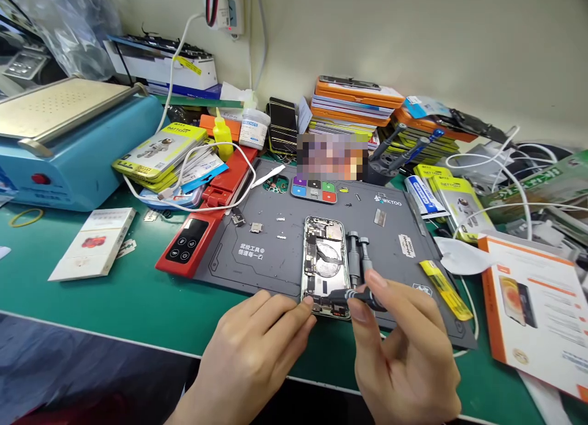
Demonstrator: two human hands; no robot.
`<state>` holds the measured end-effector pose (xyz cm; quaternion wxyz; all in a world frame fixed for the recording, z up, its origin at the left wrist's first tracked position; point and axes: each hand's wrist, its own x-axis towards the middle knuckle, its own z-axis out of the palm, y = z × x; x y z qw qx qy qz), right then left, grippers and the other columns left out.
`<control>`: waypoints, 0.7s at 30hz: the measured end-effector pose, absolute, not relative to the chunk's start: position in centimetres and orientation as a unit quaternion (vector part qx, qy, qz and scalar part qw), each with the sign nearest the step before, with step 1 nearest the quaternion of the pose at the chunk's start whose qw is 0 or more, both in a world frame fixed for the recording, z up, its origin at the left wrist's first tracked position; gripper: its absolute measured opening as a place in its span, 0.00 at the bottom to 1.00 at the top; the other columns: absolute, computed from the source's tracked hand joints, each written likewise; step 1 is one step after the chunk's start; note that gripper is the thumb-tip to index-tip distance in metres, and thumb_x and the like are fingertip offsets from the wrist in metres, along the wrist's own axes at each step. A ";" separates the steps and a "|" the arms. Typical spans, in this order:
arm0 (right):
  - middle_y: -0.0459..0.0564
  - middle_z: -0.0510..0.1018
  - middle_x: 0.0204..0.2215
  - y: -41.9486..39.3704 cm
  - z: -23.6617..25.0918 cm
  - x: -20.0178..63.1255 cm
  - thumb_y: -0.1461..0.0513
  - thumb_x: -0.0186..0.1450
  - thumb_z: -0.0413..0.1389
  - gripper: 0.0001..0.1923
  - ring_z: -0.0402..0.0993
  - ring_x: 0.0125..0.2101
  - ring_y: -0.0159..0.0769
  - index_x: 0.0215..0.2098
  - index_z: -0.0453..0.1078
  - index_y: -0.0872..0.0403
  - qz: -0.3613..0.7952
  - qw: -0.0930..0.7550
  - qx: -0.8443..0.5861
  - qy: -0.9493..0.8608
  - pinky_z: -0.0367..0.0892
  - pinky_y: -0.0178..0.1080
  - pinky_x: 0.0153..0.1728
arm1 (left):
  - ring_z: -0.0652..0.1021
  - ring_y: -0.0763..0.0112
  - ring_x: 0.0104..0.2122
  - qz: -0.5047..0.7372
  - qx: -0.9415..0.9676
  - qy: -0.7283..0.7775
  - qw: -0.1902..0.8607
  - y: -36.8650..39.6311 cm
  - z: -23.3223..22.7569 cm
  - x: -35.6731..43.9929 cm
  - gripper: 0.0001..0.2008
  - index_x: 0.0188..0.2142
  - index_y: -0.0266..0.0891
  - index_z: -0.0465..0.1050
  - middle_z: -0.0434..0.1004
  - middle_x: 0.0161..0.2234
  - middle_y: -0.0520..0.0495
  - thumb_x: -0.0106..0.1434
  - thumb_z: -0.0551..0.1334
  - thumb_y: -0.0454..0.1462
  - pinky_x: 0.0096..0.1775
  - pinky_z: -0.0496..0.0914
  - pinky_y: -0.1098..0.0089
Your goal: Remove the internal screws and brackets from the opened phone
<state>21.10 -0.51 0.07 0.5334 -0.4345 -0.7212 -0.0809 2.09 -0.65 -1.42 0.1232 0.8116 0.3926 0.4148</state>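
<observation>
An opened phone point(324, 253) with its inner boards bare lies on the grey work mat point(275, 263). At its lower left edge, the bent fingers of my left hand point(257, 345) press together and hold it. My right hand point(407, 345) pinches a slim black tool with light bands point(351, 296) between thumb and forefinger. The tool points left, over the phone's lower end; I cannot make out whether its tip touches. Two grey screwdrivers point(353, 256) lie just right of the phone.
Small metal parts point(256, 228) and a coloured tray point(315, 190) are on the mat. A red device point(184, 247) borders it at left, near a blue heating machine point(78, 149). Battery boxes point(160, 149), a tool holder point(386, 165), cables and an orange-white box point(533, 315) surround it.
</observation>
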 end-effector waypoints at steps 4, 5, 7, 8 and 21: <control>0.53 0.85 0.56 -0.6 0.1 21.1 0.80 0.65 0.63 0.41 0.86 0.48 0.41 0.72 0.69 0.50 -0.062 0.531 -0.434 -0.725 0.86 0.45 0.46 | 0.82 0.67 0.31 0.415 0.812 0.392 0.122 -0.6 -1.3 2.2 0.07 0.48 0.36 0.80 0.85 0.37 0.49 0.80 0.62 0.31 0.36 0.76 0.65; 0.52 0.86 0.55 -0.6 0.1 21.1 0.80 0.65 0.64 0.41 0.86 0.47 0.41 0.72 0.69 0.50 -0.066 0.531 -0.433 -0.725 0.86 0.44 0.45 | 0.82 0.67 0.32 0.416 0.812 0.391 0.120 -0.6 -1.3 2.2 0.07 0.48 0.36 0.80 0.85 0.37 0.49 0.80 0.62 0.31 0.36 0.76 0.65; 0.53 0.85 0.55 -0.6 0.1 21.1 0.79 0.65 0.64 0.41 0.86 0.48 0.41 0.72 0.69 0.49 -0.063 0.531 -0.434 -0.725 0.86 0.44 0.44 | 0.82 0.67 0.32 0.417 0.812 0.391 0.121 -0.6 -1.3 2.2 0.07 0.47 0.37 0.80 0.85 0.37 0.49 0.80 0.62 0.31 0.37 0.76 0.66; 0.53 0.85 0.56 -0.6 0.1 21.1 0.79 0.66 0.63 0.41 0.86 0.48 0.42 0.72 0.69 0.49 -0.059 0.532 -0.432 -0.726 0.85 0.45 0.43 | 0.82 0.67 0.31 0.416 0.812 0.391 0.123 -0.6 -1.3 2.1 0.06 0.47 0.37 0.80 0.85 0.37 0.49 0.80 0.62 0.31 0.36 0.76 0.66; 0.53 0.85 0.55 -0.5 0.1 21.1 0.81 0.63 0.62 0.43 0.86 0.47 0.41 0.72 0.68 0.50 -0.037 0.543 -0.411 -0.732 0.84 0.47 0.46 | 0.82 0.68 0.31 0.412 0.812 0.394 0.126 -0.5 -1.3 2.1 0.06 0.46 0.38 0.80 0.86 0.37 0.50 0.80 0.62 0.32 0.36 0.75 0.66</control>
